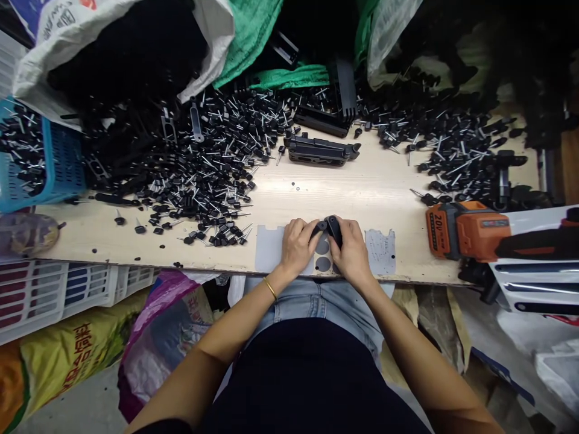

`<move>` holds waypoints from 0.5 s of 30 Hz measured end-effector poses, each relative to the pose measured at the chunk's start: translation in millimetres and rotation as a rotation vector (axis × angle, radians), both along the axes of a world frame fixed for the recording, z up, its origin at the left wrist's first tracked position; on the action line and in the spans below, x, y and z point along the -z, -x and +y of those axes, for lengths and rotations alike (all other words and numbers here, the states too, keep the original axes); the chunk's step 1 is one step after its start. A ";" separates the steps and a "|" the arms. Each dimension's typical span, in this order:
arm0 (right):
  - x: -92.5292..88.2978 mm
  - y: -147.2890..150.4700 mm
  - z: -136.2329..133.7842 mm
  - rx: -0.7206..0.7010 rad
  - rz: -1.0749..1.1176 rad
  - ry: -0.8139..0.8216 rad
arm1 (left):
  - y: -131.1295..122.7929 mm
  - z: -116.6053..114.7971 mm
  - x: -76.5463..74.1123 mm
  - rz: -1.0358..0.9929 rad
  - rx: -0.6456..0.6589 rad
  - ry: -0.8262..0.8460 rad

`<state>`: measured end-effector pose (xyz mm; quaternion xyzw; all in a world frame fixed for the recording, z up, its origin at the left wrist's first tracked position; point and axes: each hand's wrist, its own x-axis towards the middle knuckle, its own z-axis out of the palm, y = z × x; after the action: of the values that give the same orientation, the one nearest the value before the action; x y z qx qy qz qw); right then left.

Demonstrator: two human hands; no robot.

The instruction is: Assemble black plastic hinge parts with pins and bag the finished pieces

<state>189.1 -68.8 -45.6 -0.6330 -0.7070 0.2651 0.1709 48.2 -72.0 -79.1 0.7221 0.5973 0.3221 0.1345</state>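
Both my hands meet at the table's near edge, over a grey template sheet [269, 248] with round holes. My left hand [297, 244] and my right hand [350, 250] are each closed on a small black plastic part [329, 228], held between them just above the sheet. A gold bangle [270, 288] sits on my left wrist. A large heap of black pegs with metal pins [203, 169] lies to the left of my hands. A second heap of pegs [447, 150] lies at the back right.
An orange cordless drill [465, 232] lies at the right edge. A black assembled frame [321, 149] lies in the middle behind my hands. A blue basket [49, 163] with pegs stands at the left. Sacks [113, 48] line the back; crates and bags sit below the table.
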 end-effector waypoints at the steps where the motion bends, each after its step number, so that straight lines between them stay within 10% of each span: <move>1: 0.2 0.1 0.2 -0.008 0.000 0.001 | -0.6 0.0 0.5 0.010 -0.007 0.000; 10: -1.8 -2.8 5.5 -0.070 0.050 0.007 | 5.4 13.0 0.0 0.051 0.156 0.014; 15: -1.4 -2.5 5.6 -0.048 0.062 -0.001 | -7.5 5.3 1.1 0.080 -0.046 0.004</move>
<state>191.6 -63.2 -44.2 -0.6074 -0.7163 0.2884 0.1865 55.6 -66.8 -80.2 0.7203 0.6192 0.2948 0.1045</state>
